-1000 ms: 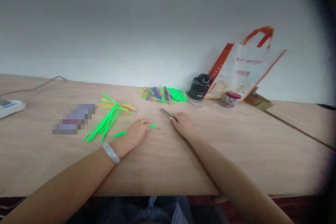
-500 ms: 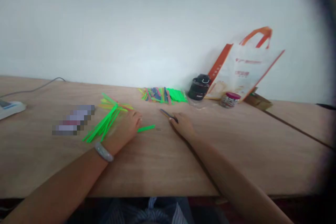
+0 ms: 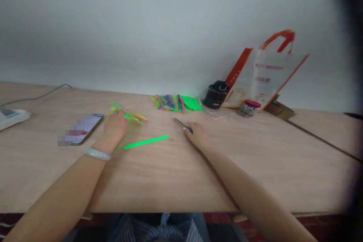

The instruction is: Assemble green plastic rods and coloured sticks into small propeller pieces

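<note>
My left hand (image 3: pixel 116 124) rests on the table at left, fingers curled over green strips (image 3: pixel 126 115) whose ends peek out beside its fingertips. Yellow, pink and green strips (image 3: pixel 137 117) fan out just past it. Between my hands a long bright green strip (image 3: pixel 146 142), possibly more than one side by side, lies flat on the wood. My right hand (image 3: pixel 197 133) is closed around the dark end of a slim tool (image 3: pixel 181 123) with a greyish, blade-like front pointing up and left. Its exact kind is unclear.
A phone (image 3: pixel 85 128) lies left of my left hand, a white device (image 3: pixel 13 118) farther left. Against the wall are packed coloured strips (image 3: pixel 176 103), a black jar (image 3: pixel 216 95), a red-lidded jar (image 3: pixel 249 109), a carrier bag (image 3: pixel 263 72) and a cardboard box (image 3: pixel 279 110).
My left hand has moved left over the loose green strips, now mostly covered. The green strip formerly partly beneath it is fully visible. My right hand has stayed with the slim tool.
</note>
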Motion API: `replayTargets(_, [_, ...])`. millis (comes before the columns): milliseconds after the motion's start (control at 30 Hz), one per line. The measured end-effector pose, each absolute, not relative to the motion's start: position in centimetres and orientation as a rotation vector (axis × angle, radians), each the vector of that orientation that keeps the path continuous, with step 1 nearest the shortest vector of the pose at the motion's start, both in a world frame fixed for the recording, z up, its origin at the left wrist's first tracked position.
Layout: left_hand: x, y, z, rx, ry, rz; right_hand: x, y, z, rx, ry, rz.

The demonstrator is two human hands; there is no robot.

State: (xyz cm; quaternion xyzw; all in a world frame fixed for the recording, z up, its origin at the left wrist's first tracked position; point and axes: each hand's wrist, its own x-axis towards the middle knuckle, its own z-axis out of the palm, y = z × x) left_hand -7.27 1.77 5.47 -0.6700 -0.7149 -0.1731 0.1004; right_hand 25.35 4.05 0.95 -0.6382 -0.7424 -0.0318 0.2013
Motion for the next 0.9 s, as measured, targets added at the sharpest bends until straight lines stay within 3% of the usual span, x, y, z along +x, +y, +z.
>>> replayTargets(300, [-7.6, 2.3, 5.0, -1.983, -2.096, -0.472, 25.3, 3.9, 0.7, -1.689, -2.048, -0.075])
replayTargets(467, [-6.4, 1.6, 6.1, -2.011, -1.925, -0.810, 24.5, 3.4, 1.3, -1.473, -1.980, 0.030])
replayTargets(633, [-3.0, 0.1, 5.5, -2.336, -1.523, -1.024, 22.2, 1.6, 1.8, -1.243, -1.839, 0.464])
replayTargets(733, [-0.7, -1.0, 4.3, -2.572, -1.280, -0.957, 20.9, 0.5, 1.9, -1.141, -1.816, 0.798])
replayTargets(900, [1.5, -2.1, 2.7, -2.700, -1.185, -0.833, 20.1, -0.3, 1.7, -1.009, -1.886, 1.000])
